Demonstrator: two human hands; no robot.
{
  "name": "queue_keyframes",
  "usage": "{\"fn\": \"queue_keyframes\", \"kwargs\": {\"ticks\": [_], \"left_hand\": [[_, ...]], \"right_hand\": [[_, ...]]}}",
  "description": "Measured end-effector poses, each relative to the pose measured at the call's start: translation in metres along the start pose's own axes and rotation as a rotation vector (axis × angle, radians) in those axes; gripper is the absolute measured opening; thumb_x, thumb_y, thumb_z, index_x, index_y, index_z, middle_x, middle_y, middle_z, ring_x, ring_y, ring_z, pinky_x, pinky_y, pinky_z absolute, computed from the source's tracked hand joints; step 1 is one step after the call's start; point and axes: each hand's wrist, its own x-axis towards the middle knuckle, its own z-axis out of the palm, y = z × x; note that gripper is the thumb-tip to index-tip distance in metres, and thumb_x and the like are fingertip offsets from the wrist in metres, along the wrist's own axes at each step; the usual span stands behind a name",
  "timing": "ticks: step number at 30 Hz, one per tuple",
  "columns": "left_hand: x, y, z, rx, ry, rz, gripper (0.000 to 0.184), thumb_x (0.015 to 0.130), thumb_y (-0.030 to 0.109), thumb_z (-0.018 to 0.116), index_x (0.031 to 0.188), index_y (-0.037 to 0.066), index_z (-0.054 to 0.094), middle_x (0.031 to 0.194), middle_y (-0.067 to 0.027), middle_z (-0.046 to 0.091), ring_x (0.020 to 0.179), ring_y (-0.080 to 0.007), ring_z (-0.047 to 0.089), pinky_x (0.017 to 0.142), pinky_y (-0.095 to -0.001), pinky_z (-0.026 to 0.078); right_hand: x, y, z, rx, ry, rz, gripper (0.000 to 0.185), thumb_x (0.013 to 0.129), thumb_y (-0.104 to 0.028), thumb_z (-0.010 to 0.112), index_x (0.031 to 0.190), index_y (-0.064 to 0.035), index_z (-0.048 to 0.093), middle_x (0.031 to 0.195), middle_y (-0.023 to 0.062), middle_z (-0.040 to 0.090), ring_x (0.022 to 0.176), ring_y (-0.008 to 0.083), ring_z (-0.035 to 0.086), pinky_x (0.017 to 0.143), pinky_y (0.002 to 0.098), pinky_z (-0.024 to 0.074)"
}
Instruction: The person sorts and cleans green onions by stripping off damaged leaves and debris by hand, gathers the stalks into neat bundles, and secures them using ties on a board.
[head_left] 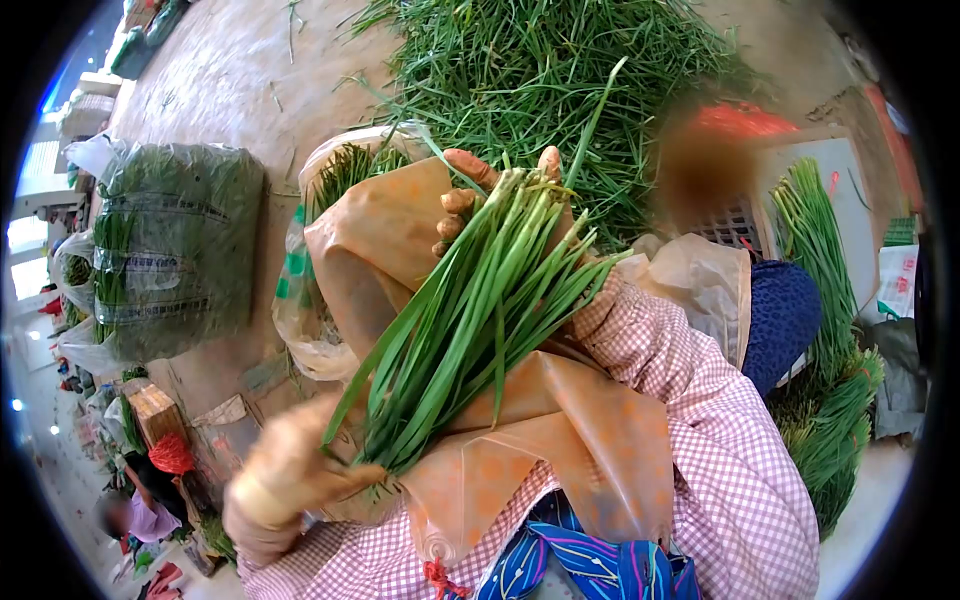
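Observation:
A bunch of garlic chives [460, 315] lies slantwise across my lap, pale stem ends up and green leaf tips toward the lower left. My right hand [470, 195] is closed round it from underneath near the stem ends, its fingers showing on the left and a fingertip above. By the leaf tips is my left hand [290, 465], smeared by motion; one digit reaches under the tips, and I cannot make out whether it grips them. A brown plastic apron [545, 435] covers my lap beneath the bunch.
A large heap of loose chives [560, 80] lies on the floor ahead. Wrapped bales [175, 250] stand at the left, beside an open plastic bag [300, 325]. More bunched chives [815, 240] are stacked at the right, near a dark crate [730, 225]. A blurred brown spot hides part of the upper right.

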Motion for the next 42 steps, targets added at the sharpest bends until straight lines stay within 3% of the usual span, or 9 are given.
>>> {"fn": "queue_keyframes", "kwargs": {"ticks": [5,15,18,25,29,31,35,40,42], "left_hand": [[0.074,0.022,-0.031,-0.797,0.549,0.25,0.088,0.068,0.017,0.079,0.141,0.001,0.033,0.128,-0.0166,0.052,0.118,-0.0258,0.05,0.101,-0.0384,0.035],[0.156,0.024,0.047,-1.439,-0.273,0.049,0.099,0.068,0.017,0.081,0.146,0.005,0.021,0.136,-0.0097,0.043,0.126,-0.0201,0.04,0.107,-0.0332,0.03],[0.16,0.013,0.057,-1.33,-0.414,-0.022,0.084,0.069,0.015,0.078,0.139,0.004,0.034,0.128,-0.0076,0.051,0.118,-0.0181,0.047,0.103,-0.0324,0.034],[0.147,0.031,0.066,-1.562,-0.3,-0.07,0.07,0.073,0.011,0.073,0.134,-0.002,0.04,0.127,-0.0107,0.053,0.116,-0.019,0.051,0.102,-0.0313,0.037],[0.145,0.033,0.066,-1.496,-0.247,-0.062,0.067,0.075,0.008,0.068,0.134,-0.003,0.04,0.129,-0.0123,0.052,0.117,-0.0197,0.051,0.103,-0.0316,0.036],[0.145,0.034,0.066,-1.492,-0.218,-0.067,0.066,0.075,0.007,0.067,0.134,-0.003,0.04,0.129,-0.0122,0.052,0.117,-0.0196,0.051,0.103,-0.0313,0.036],[0.143,0.037,0.064,-1.547,-0.186,-0.071,0.065,0.076,0.005,0.065,0.135,-0.002,0.039,0.129,-0.0128,0.052,0.118,-0.0202,0.051,0.104,-0.0314,0.036],[0.139,0.031,0.064,-1.605,-0.129,-0.098,0.063,0.076,0.007,0.061,0.135,-0.003,0.038,0.128,-0.0138,0.053,0.117,-0.0209,0.052,0.102,-0.0315,0.037],[0.141,0.029,0.068,-1.603,-0.106,-0.088,0.063,0.076,0.007,0.061,0.134,-0.003,0.038,0.127,-0.014,0.053,0.116,-0.0211,0.052,0.101,-0.0313,0.039]], "right_hand": [[-0.006,-0.008,0.002,-0.101,0.045,0.047,0.087,0.085,-0.07,0.034,0.146,-0.0083,0.02,0.132,0.0265,0.046,0.119,0.0425,0.047,0.101,0.0596,0.0341],[-0.024,-0.017,0.022,-0.154,0.007,-0.036,0.087,0.088,-0.07,0.026,0.146,-0.0049,0.018,0.133,0.0261,0.044,0.12,0.0401,0.047,0.105,0.0585,0.0291],[-0.029,-0.018,0.041,-0.213,0.261,-0.126,0.082,0.087,-0.069,0.03,0.139,-0.0061,0.034,0.123,0.0244,0.054,0.11,0.0444,0.054,0.091,0.0576,0.0457],[-0.041,-0.049,0.085,-0.385,0.296,-0.267,0.077,0.091,-0.064,0.026,0.139,-0.0042,0.033,0.122,0.0205,0.057,0.11,0.0448,0.053,0.094,0.0581,0.0419],[-0.05,-0.058,0.083,-0.627,0.446,-0.426,0.049,0.096,-0.042,0.043,0.122,-0.0015,0.052,0.092,0.0123,0.067,0.073,0.0243,0.063,0.088,0.0507,0.0483],[-0.037,-0.045,0.103,-0.709,0.664,-0.474,0.037,0.098,-0.033,0.045,0.111,-0.0018,0.059,0.056,-0.004,0.046,0.038,0.0062,0.032,0.062,0.0294,0.0518],[-0.028,-0.058,0.121,-0.98,0.905,-0.486,0.037,0.095,-0.038,0.05,0.095,-0.0024,0.061,0.045,-0.0073,0.038,0.033,0.0048,0.028,0.035,0.0228,0.0217],[-0.039,-0.113,0.167,-1.242,0.599,-0.487,0.044,0.094,-0.043,0.048,0.106,-0.0028,0.059,0.055,-0.0039,0.049,0.041,0.0058,0.04,0.039,0.0218,0.0327],[-0.021,-0.068,0.171,-1.692,0.989,-0.183,0.039,0.096,-0.036,0.047,0.119,-0.0049,0.054,0.081,0.0008,0.061,0.066,0.0074,0.055,0.055,0.0213,0.0437]]}}
